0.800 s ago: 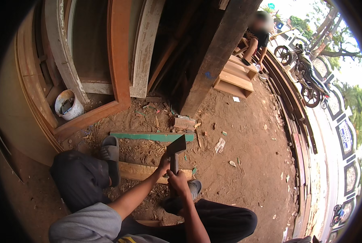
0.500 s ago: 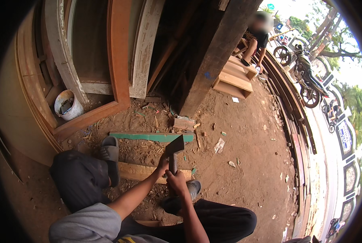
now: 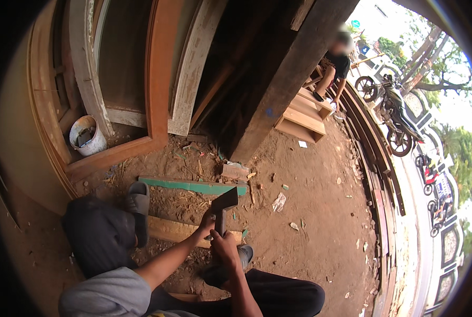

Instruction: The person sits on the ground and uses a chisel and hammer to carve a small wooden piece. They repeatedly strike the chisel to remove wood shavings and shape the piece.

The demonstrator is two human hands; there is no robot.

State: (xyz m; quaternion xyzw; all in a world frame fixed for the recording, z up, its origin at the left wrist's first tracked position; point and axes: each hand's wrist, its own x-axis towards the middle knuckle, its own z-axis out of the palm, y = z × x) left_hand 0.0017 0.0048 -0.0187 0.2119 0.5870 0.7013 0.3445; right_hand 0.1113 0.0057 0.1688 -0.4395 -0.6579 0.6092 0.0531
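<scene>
A hatchet [image 3: 225,199] with a dark, broad, flaring blade is held upright above the ground in front of me. My right hand [image 3: 225,247] is wrapped round its handle below the head. My left hand [image 3: 207,223] is closed against the hatchet just under the head, its fingers partly hidden behind the handle. Beneath my hands a bare wooden board [image 3: 167,231] lies on the dirt between my sandalled feet. Beyond it, a green-edged wooden strip [image 3: 193,186] lies crosswise.
Wooden frames [image 3: 156,79] lean at the left, with a white bucket [image 3: 88,138] inside one. A thick dark post [image 3: 294,79] rises ahead. A wooden box-like piece [image 3: 302,124] and a seated person [image 3: 337,66] are farther right. Stacked planks [image 3: 381,211] line the roadside by a motorcycle [image 3: 397,113].
My hands and the hatchet sit slightly lower and more to the left in the picture. The view has shifted a little, and more of a red motorcycle shows on the road.
</scene>
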